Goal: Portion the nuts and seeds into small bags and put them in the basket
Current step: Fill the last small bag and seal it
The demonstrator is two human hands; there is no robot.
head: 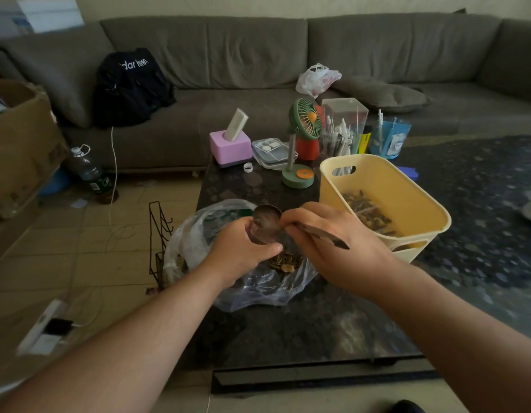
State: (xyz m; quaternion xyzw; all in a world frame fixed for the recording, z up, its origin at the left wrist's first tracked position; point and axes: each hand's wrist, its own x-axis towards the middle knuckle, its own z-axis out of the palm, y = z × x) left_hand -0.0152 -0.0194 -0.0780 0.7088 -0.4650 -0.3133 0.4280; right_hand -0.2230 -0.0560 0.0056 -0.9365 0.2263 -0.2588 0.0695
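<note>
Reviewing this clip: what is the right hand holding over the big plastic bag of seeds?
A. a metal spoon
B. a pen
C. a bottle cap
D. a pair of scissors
A: the right hand grips the handle of a metal spoon, its bowl raised beside the left hand above the plastic bag of seeds.

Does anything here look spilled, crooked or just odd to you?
Nothing looks spilled on the table. The oddest thing is a bottle standing on the floor by the sofa. The right hand holds a spoon by the left hand, over the big bag of seeds.
</note>
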